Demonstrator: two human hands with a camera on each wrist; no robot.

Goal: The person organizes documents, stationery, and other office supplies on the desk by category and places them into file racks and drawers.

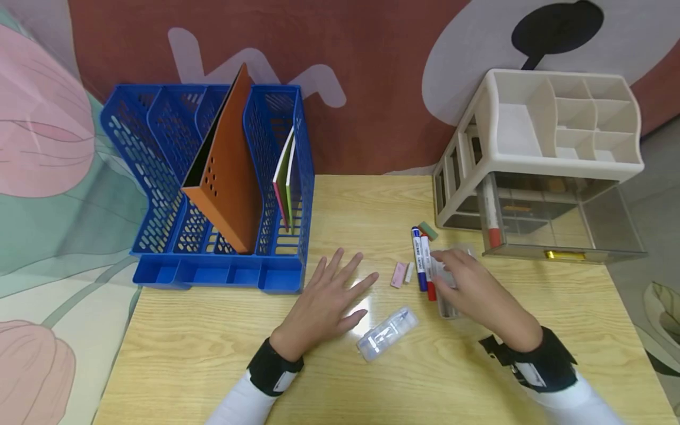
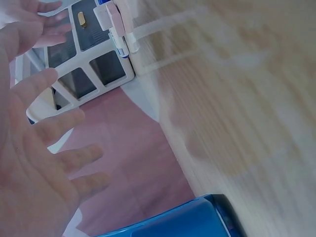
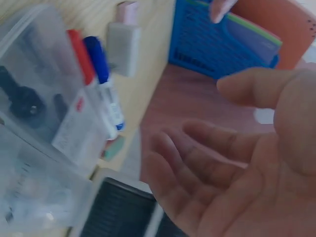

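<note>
My left hand (image 1: 321, 301) is spread with straight fingers above the table, left of a small clear plastic case (image 1: 388, 333). The left wrist view shows nothing in its palm (image 2: 34, 173). Over a second clear case (image 1: 448, 310) hovers my right hand (image 1: 473, 289), hiding part of it. Its fingers (image 3: 212, 133) are loosely bent and hold nothing in the right wrist view. Beside that case lie a blue marker (image 1: 419, 260) and a red marker (image 1: 427, 268). A pink eraser (image 1: 398, 275), a small white piece (image 1: 409, 273) and a green block (image 1: 427, 231) are nearby.
At the back left stands a blue file rack (image 1: 220, 273) with an orange binder (image 1: 228, 177) and thin booklets (image 1: 287, 177). A white organizer (image 1: 568, 168) is at the back right. Its clear drawer (image 1: 611, 227) is pulled out, with a red-capped marker (image 1: 490, 206) inside.
</note>
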